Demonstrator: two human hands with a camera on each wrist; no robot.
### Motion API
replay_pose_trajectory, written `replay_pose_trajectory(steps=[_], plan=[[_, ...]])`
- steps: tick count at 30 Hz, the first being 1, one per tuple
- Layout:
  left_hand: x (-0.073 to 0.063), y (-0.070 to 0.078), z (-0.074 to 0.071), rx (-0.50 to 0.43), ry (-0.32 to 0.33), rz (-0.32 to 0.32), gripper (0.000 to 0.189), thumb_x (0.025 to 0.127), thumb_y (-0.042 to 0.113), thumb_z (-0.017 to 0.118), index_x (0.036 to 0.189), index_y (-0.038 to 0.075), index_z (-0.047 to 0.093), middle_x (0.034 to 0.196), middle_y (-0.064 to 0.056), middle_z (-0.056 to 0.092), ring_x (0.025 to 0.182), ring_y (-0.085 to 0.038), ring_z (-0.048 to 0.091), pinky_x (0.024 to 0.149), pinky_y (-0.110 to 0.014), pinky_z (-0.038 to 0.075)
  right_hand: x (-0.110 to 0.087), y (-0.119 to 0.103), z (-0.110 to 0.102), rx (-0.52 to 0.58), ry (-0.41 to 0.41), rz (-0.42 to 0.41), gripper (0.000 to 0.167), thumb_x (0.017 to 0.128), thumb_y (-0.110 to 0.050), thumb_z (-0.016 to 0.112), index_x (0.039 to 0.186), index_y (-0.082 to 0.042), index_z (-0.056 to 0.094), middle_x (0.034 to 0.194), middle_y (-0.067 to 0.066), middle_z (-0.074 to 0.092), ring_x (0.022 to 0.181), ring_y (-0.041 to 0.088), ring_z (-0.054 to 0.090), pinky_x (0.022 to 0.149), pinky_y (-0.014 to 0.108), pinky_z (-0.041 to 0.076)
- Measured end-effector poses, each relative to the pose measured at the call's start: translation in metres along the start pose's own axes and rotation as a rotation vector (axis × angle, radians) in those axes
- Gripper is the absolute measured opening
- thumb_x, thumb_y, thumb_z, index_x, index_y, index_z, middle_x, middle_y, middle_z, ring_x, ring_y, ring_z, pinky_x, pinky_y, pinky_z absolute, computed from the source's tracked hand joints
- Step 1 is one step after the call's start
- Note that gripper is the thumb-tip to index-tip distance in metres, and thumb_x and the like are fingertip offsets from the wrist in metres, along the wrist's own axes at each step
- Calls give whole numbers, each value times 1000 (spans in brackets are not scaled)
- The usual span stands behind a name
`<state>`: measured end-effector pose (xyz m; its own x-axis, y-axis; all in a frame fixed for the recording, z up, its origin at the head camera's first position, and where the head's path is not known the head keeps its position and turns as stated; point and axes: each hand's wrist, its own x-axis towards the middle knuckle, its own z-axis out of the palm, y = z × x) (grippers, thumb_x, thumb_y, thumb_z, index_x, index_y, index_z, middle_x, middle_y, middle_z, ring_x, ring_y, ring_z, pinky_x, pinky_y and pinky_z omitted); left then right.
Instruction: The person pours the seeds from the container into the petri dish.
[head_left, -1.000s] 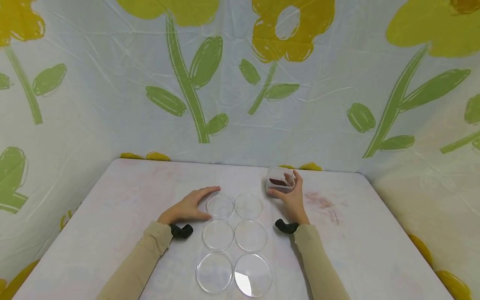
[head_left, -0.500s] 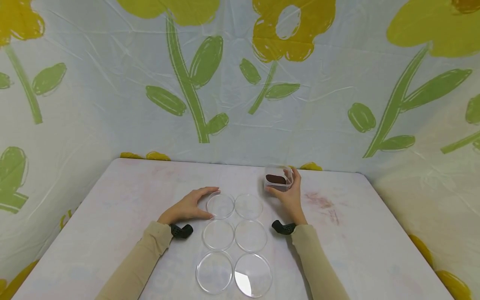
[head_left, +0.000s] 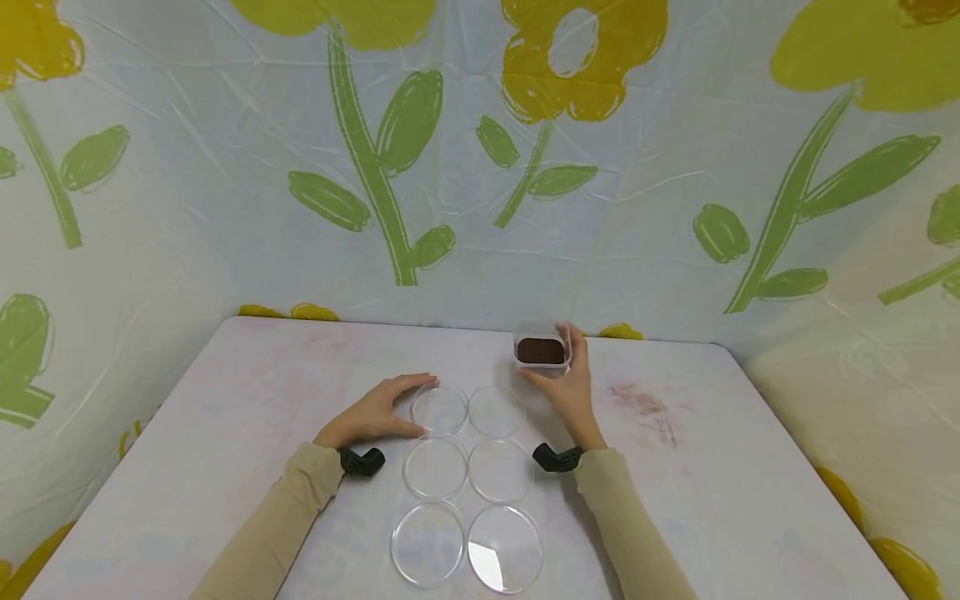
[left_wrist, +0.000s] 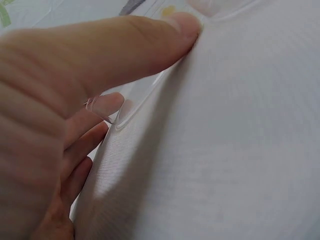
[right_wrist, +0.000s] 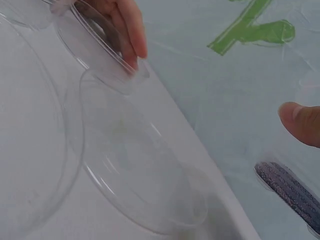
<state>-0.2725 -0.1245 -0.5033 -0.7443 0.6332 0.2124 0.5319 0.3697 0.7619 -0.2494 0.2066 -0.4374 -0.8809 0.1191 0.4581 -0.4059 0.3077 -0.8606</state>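
Observation:
At the far left dish of the group, my left hand holds a clear round petri dish on the table, thumb on its near side and fingers round its far side. In the left wrist view, the thumb lies along the dish's edge. My right hand grips a small clear plastic container between thumb and fingers, behind the far right dish. Dark brown, grainy material fills part of it, and the container tips toward me. The right wrist view shows the grainy contents at its right edge.
Several clear petri dishes stand in two columns, among them the middle left, middle right, near left and near right. A reddish stain marks the table on the right. Flower-printed cloth hangs behind the table.
My right hand has carried the container left and slightly farther back, toward the far right dish, and more of its brown contents show. The left hand has stayed at its dish.

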Motion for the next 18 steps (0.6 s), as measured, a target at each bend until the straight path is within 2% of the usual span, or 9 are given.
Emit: replay_pose_trajectory(steps=[7,10,14,18], plan=[[1,-1,0,3,3,19,83,74,26,89,146,11,49,150,-3,47,142,-26,36,116,-49,27,-5,-24,12,-39,-47,-43,97,70,1,88,149,2,31,152,17,38,144,29,28,114,58,24],[2,-2,0,11,2,24,83,74,27,89,146,12,49,150,-3,47,142,-25,36,116,-49,27,-8,-29,18,-42,-73,-70,98,69,2,88,149,3,30,151,17,37,144,31,28,113,59,24],[1,-2,0,10,0,21,83,74,26,89,146,11,49,149,-2,48,142,-25,35,116,-49,26,-8,-23,29,-27,-100,-125,99,65,3,90,146,3,32,148,17,37,139,34,34,112,58,29],[1,0,0,5,0,19,83,74,26,88,146,11,49,149,-3,48,142,-25,35,116,-49,26,-7,-7,38,-84,-121,-150,103,62,-1,93,146,-8,34,149,10,37,139,27,35,113,52,30]])
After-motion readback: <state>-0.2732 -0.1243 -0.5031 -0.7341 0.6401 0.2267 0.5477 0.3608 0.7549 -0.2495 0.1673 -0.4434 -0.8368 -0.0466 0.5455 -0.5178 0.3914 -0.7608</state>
